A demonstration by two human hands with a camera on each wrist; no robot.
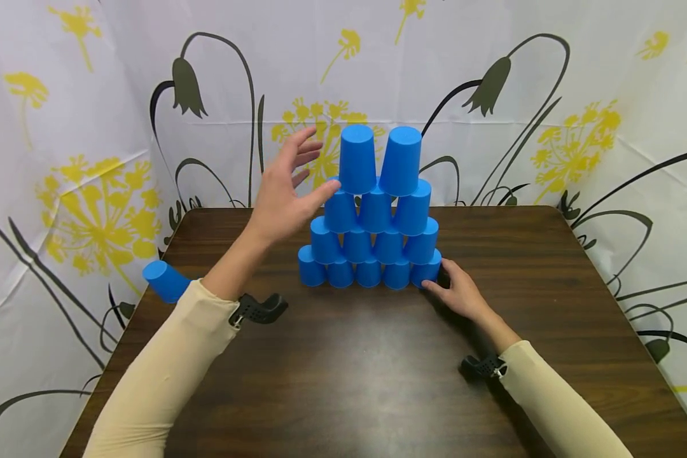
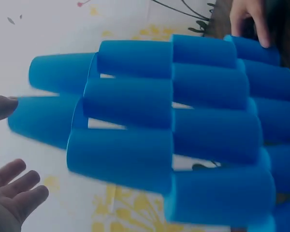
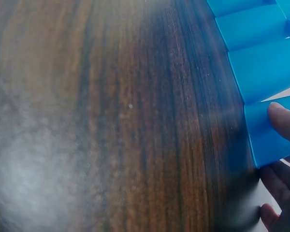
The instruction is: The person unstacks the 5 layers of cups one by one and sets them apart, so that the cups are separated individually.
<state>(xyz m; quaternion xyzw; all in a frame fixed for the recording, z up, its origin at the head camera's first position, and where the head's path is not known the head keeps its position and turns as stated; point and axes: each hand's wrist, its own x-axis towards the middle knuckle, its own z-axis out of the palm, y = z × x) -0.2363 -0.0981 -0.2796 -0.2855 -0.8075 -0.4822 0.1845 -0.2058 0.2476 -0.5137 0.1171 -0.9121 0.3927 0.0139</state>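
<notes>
Blue plastic cups stand upside down in a stepped stack, with several in the bottom row and two side by side on top: a left top cup (image 1: 357, 162) and a right top cup (image 1: 401, 164). My left hand (image 1: 289, 194) is raised beside the left top cup, fingers spread and holding nothing. Its thumb (image 2: 2, 108) overlaps that cup's edge in the left wrist view. Low on the right, my right hand (image 1: 458, 292) grips the end cup (image 3: 268, 128) of the bottom row, thumb on its front and fingers round its outer side.
Another blue cup (image 1: 167, 282) is at the left edge of the dark wooden table (image 1: 343, 381), partly behind the left forearm. A flower-patterned curtain (image 1: 217, 152) hangs behind the table. Each wrist bears a black strap-on device (image 1: 262, 310).
</notes>
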